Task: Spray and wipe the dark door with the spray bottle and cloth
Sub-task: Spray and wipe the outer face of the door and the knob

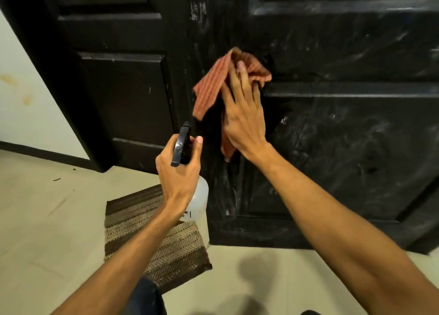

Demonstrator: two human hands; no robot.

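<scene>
The right arm reaches forward and up, and the right grip (244,119) is released: its fingers lie straight and spread, pressing a red-striped woven cloth (209,89) flat on the smeared dark panelled wooden door (356,136), near that leaf's left edge beside a horizontal rail. One cloth corner hangs free. Lower left, the left grip (177,169) is clenched round the neck of a translucent white plastic spray bottle (200,196) with a black head, upright above a brown striped woven mat (147,231) on the pale floor (47,219).
</scene>
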